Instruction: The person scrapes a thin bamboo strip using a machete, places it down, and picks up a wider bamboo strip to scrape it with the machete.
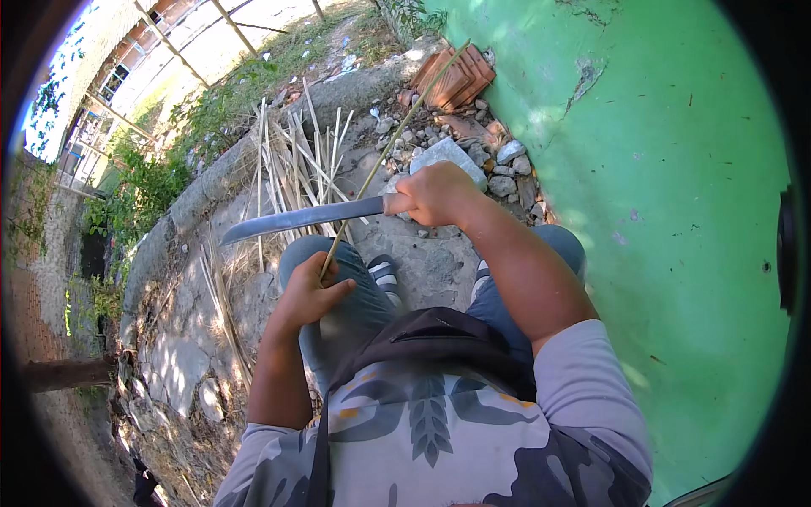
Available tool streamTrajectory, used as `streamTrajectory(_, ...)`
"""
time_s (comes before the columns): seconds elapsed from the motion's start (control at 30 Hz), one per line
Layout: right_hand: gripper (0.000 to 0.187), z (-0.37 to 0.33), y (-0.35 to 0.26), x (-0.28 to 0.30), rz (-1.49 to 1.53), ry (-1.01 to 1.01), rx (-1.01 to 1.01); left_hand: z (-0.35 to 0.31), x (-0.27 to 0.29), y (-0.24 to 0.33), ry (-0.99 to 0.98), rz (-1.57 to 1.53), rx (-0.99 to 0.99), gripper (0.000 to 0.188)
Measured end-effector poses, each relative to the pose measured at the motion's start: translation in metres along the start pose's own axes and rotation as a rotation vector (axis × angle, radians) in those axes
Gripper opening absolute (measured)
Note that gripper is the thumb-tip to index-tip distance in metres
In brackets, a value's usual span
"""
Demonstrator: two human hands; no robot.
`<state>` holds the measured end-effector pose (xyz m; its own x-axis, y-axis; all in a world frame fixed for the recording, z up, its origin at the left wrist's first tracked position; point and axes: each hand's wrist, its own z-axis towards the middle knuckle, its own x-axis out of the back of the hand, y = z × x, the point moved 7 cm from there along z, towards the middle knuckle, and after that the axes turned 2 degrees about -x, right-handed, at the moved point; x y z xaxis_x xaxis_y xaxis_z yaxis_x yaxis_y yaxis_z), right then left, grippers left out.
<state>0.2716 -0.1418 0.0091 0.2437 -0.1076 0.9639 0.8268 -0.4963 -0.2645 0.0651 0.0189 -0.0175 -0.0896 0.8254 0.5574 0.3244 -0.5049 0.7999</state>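
My right hand (441, 194) is wrapped round the handle of a machete (300, 220), whose long blade points left across my lap. In my left hand (306, 294), above my left knee, the lower end of a long thin greenish strip (384, 154) is gripped. It looks like split bamboo or a plant stalk; I cannot tell which. The strip slants up and away to the right, crossing the blade close to the handle. Whether blade and strip touch is unclear. Pale split strips (296, 160) lie in a loose heap on the ground ahead of my left knee.
A grey block (448, 159) sits among stones (512, 152) ahead, partly behind my right hand. Beyond are stacked orange tiles (452, 78). A green wall (667, 211) stands close on my right. More dry strips (221, 296) lie left, near a low stone kerb (190, 198).
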Motion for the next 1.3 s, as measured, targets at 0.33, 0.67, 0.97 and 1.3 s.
streamTrajectory(0.33,0.027,-0.002,0.071,0.001,0.278,0.233,-0.336,0.003,-0.003,0.004,-0.011,-0.034,-0.025,0.034)
streamTrajectory(0.67,0.022,0.001,0.013,-0.007,0.1,0.113,-0.016,0.002,-0.001,0.004,0.011,0.015,-0.011,0.034)
streamTrajectory(0.97,0.02,-0.004,0.034,-0.002,0.163,0.068,-0.141,0.002,-0.001,0.007,0.005,-0.016,-0.012,0.034)
streamTrajectory(1.3,0.018,0.003,0.012,-0.014,0.055,0.142,-0.006,0.0,-0.001,0.01,0.022,-0.049,-0.001,0.035)
